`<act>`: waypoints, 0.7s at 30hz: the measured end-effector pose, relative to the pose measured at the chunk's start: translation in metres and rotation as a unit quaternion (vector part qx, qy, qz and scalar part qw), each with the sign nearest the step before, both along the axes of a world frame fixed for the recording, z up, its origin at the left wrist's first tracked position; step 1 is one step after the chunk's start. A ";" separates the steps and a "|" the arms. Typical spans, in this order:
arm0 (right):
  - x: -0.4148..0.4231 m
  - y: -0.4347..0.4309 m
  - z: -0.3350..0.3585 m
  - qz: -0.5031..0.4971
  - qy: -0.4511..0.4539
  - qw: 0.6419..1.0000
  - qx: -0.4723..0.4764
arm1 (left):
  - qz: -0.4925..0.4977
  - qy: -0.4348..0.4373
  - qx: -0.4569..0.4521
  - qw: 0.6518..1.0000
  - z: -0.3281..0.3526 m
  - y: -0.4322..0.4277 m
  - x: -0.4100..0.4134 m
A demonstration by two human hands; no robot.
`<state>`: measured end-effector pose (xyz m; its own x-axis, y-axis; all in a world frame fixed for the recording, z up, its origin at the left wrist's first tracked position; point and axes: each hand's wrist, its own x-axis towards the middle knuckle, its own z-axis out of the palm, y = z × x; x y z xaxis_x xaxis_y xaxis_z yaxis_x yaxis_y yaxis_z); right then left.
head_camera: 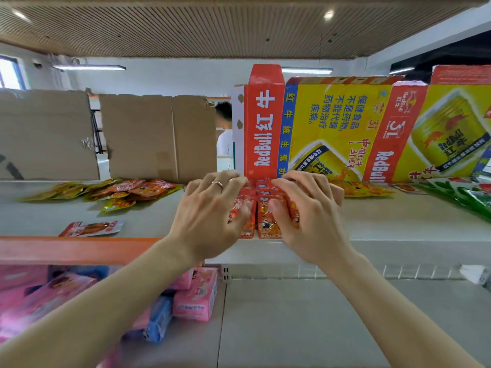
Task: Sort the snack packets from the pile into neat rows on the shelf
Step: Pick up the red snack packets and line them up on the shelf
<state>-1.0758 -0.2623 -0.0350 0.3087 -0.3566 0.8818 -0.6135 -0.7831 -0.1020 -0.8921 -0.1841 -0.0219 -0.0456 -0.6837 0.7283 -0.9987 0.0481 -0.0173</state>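
Note:
Two rows of red-orange snack packets [263,208] lie side by side on the white shelf [159,221], running back to the Red Bull carton. My left hand [212,208] rests on the left row, its fingers spread and lightly bent over the packets. My right hand [305,208] lies on the right row, thumb against the packets' side and fingers bent over their top. A loose pile of orange and yellow packets [119,191] sits at the left. One red and white packet [93,229] lies alone near the shelf's front edge.
Brown cardboard [159,134] and Red Bull cartons [340,128] stand along the shelf's back. Yellow-orange packets [364,188] and green packets [475,197] lie at the right. Pink and blue packs [196,296] fill the lower shelf's left. A person [224,128] stands beyond the gap.

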 end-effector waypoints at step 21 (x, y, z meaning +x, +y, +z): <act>0.187 0.078 0.016 0.077 0.074 0.993 0.046 | 0.074 0.010 0.003 0.997 -0.010 0.089 0.182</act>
